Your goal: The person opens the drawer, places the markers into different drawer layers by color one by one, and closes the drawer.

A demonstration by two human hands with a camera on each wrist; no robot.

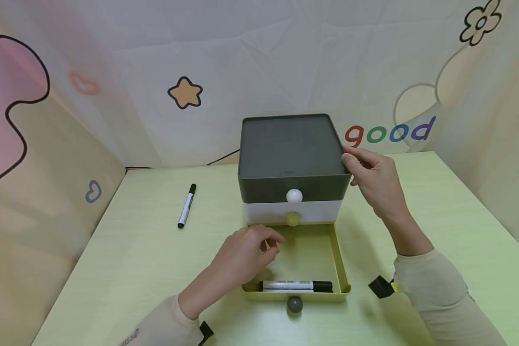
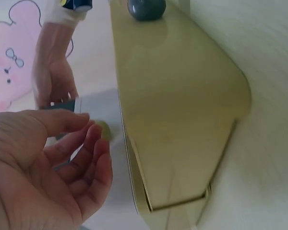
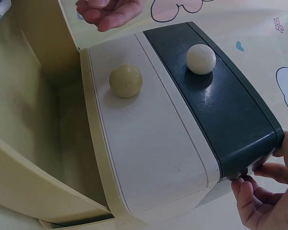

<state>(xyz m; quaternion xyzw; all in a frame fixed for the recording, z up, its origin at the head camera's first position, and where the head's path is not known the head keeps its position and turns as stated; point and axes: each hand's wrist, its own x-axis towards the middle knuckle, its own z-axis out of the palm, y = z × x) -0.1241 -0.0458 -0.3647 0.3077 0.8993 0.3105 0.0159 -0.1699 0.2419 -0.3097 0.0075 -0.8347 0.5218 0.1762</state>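
A small stacked drawer box (image 1: pixel 291 149) has a dark grey top tier, a white middle tier and a yellow bottom drawer (image 1: pixel 341 259) pulled out. Black-capped markers (image 1: pixel 291 285) lie side by side along the drawer's front wall. Over the drawer's left side hovers my left hand (image 1: pixel 244 254), fingers loosely bent, with nothing between them. My right hand (image 1: pixel 376 180) grips the right edge of the dark tier, thumb and fingers around it; the right wrist view shows those fingers (image 3: pixel 252 196) at its corner.
Another black-capped marker (image 1: pixel 187 206) lies on the light green table (image 1: pixel 155 269), left of the box. Round knobs stick out in front: white (image 1: pixel 294 196), yellow (image 1: pixel 292 219) and dark grey (image 1: pixel 295 304). A printed cloth (image 1: pixel 277 62) hangs close behind the box.
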